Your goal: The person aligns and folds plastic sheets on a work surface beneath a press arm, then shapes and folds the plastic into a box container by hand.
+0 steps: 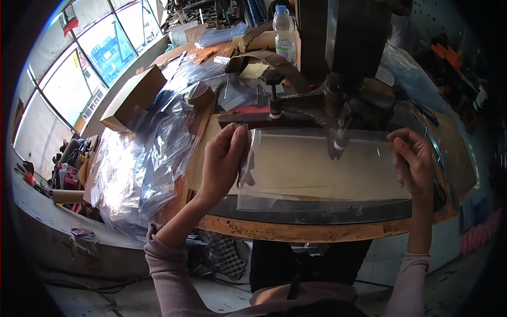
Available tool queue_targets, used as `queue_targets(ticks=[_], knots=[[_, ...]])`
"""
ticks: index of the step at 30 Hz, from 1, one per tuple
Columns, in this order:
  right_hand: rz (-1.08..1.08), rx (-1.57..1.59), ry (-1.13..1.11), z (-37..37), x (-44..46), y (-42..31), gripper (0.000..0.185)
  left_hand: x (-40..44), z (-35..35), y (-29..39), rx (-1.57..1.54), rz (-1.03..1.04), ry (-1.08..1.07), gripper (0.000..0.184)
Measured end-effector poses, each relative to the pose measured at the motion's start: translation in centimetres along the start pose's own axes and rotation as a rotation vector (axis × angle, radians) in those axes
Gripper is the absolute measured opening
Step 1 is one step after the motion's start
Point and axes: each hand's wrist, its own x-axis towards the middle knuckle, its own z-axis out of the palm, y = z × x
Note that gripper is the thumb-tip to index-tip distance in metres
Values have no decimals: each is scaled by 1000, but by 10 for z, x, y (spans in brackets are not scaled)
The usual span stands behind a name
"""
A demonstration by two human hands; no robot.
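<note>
A clear plastic sheet (317,182) is stretched flat between my hands, over the pale work surface; whether it is a single sheet or a bag, I cannot tell. My left hand (224,161) is closed in a pinch on its upper left corner. At the upper right corner, my right hand (413,158) pinches the film between bent fingers. Just above the sheet's upper middle stands a dark metal machine (338,98) with a small white-ringed tip (339,143). A dark guide bar (306,120) with a black knob (273,78) lies behind the sheet.
A glossy pile of clear plastic bags (142,169) covers the table's left side, with a cardboard box (133,99) and a tape roll (202,98) beside it. A water bottle (283,34) stands at the back. Blue-handled pliers (426,113) lie at right. The wooden edge (317,231) curves before me.
</note>
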Motion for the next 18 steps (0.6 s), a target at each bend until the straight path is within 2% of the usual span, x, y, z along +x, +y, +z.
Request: queue_targets(ticks=[4,9,12,15,18], knots=[[12,-48,72,-5,-5,19,20,-14,5,-7,42,21,-94,23],[-11,-107,127,-14,-7,35,18,-18,7,-14,-23,-63,-196,24],[-26,-76,113,-14,-9,38,14,-17,9,-24,145,100,-131,25],[-51,-34,147,-10,-12,36,13,-22,10,-18,-29,-8,-194,21],[-79,-17,158,-11,-15,33,17,-23,7,-24,-70,88,-321,16]])
